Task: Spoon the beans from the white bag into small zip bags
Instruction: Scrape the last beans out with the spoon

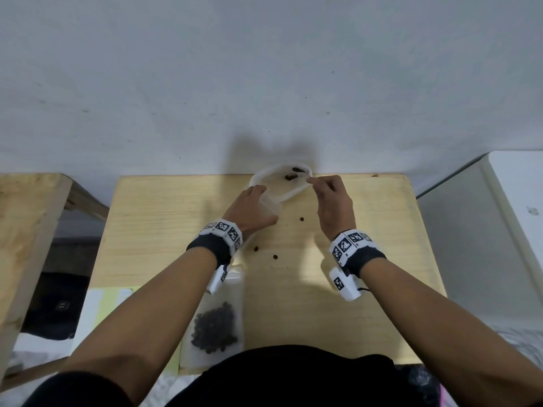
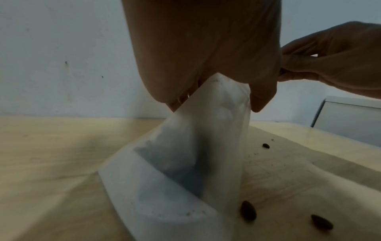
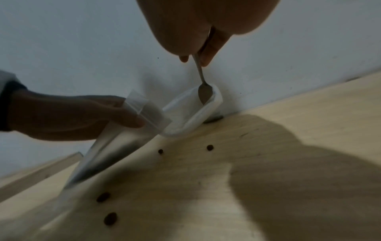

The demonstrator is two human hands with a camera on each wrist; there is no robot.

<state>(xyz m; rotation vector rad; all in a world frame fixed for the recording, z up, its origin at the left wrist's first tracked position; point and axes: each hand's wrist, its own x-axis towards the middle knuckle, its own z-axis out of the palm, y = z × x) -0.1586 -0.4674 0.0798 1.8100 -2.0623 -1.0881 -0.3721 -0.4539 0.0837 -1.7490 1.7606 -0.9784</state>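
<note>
A white bag (image 1: 259, 178) stands open at the table's far edge, with a few dark beans (image 1: 291, 176) left inside. My right hand (image 1: 316, 182) pinches a metal spoon (image 3: 204, 91); its bowl dips into the white bag (image 3: 208, 112). My left hand (image 1: 264, 204) grips a small clear zip bag (image 2: 195, 154) near its open top, just left of the white bag. The zip bag's lower end (image 3: 115, 156) rests on the table. I see no beans in it.
A filled zip bag (image 1: 216, 327) lies near the front edge of the wooden table (image 1: 164, 230), under my left forearm. Loose beans (image 1: 302, 219) (image 1: 256, 248) (image 1: 275, 256) dot the table between my hands. A wall rises right behind the table.
</note>
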